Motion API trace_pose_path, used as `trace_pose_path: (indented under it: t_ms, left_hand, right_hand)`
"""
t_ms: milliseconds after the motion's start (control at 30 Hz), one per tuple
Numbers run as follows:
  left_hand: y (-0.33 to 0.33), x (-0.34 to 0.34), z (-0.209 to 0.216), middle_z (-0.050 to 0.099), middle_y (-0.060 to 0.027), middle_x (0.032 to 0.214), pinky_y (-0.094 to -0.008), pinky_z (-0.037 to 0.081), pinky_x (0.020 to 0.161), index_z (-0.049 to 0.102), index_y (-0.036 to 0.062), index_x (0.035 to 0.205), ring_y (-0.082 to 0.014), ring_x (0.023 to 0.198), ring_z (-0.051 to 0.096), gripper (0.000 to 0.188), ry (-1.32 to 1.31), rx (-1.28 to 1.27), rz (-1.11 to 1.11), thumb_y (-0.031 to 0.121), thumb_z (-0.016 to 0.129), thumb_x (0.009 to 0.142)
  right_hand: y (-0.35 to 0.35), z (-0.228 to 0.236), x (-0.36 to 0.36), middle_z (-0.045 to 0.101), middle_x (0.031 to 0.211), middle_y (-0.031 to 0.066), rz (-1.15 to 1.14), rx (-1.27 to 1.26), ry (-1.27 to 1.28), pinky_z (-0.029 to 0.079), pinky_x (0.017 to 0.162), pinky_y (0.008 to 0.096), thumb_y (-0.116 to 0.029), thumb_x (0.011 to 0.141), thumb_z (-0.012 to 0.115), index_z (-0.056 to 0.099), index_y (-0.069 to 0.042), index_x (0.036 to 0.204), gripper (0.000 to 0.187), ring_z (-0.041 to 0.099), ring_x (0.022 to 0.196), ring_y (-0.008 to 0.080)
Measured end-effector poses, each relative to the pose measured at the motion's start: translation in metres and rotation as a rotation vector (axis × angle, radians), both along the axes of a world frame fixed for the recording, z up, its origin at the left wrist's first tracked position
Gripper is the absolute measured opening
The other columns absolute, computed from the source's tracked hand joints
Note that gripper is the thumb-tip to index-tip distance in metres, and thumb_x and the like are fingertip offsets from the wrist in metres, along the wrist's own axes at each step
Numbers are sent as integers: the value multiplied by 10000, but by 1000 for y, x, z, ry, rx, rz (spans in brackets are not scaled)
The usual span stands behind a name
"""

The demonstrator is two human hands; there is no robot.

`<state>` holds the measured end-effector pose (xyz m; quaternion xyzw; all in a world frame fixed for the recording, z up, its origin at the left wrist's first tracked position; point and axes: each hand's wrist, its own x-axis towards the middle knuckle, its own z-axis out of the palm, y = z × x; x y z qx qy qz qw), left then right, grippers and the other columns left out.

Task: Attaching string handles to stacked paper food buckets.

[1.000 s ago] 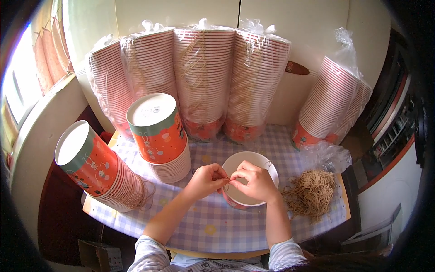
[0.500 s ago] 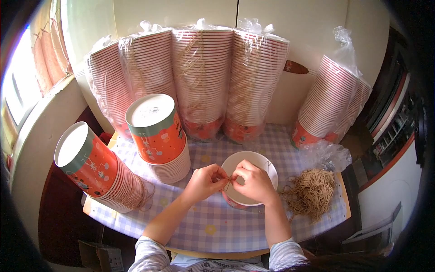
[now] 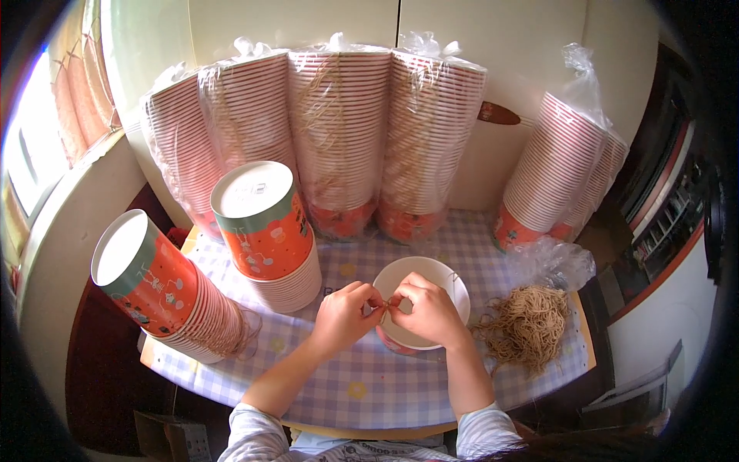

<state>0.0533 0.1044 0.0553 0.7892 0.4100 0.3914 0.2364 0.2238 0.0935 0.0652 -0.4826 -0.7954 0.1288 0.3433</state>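
Observation:
My left hand (image 3: 348, 314) and my right hand (image 3: 428, 309) meet fingertip to fingertip, each pinching a thin piece of tan string (image 3: 385, 306). Most of the string is hidden by the fingers. Beneath them stands an upright paper bucket (image 3: 456, 286), white inside and red outside; my right hand covers part of its mouth. A short end of string sticks up at the bucket's right rim. Right of the bucket lies a tangled heap of tan string (image 3: 533, 327).
Upside-down bucket stacks (image 3: 265, 242) (image 3: 173, 281) stand at the left, the nearer one with string loops at its side. Several bagged stacks (image 3: 339, 138) line the back; more bagged buckets (image 3: 550, 169) stand at right. Crumpled plastic (image 3: 558, 262) lies behind the heap on the checked tablecloth (image 3: 308, 393).
My hands stay above the bucket, with the fingertips shifting slightly around the string. The whole view has moved a little; nothing else visibly differs.

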Motion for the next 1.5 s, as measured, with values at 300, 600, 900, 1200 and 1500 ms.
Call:
trace_pose_path:
  t_ms: [300,600,900,1200,1500]
  left_hand:
    - [3,-2,-3,610,-116,685,-269,472,522,634,-1,862,-176,541,586,176,-80,-113,-50,110,630,725]
    - [4,0,2,632,-89,709,-234,473,566,622,-14,893,-81,607,576,157,-158,-311,-120,108,600,795]
    - [9,-2,-9,634,-70,717,-226,470,578,616,-25,897,-62,623,557,174,-211,-351,-169,114,612,792]
    - [6,-3,6,621,-76,757,-267,475,575,633,25,821,-157,587,574,203,51,-202,-56,201,669,727]
    - [2,-6,5,610,-87,792,-292,466,594,640,51,786,-191,665,596,161,53,-172,-136,189,663,706]
  right_hand:
    - [0,2,1,572,818,67,30,-65,101,462,614,304,-82,675,654,599,-34,723,87,583,712,225]
    - [-1,7,3,600,816,80,27,-146,67,480,651,328,-134,699,651,588,-46,765,127,598,739,240]
    - [0,11,3,617,758,93,137,-190,356,468,599,281,-84,759,627,587,-26,836,105,601,673,184]
    - [2,7,8,604,729,88,107,-147,334,448,576,274,-73,779,604,592,-3,805,76,569,621,159]
    - [3,5,9,609,732,91,98,-152,330,449,571,271,-78,776,611,595,-5,803,79,569,616,156]
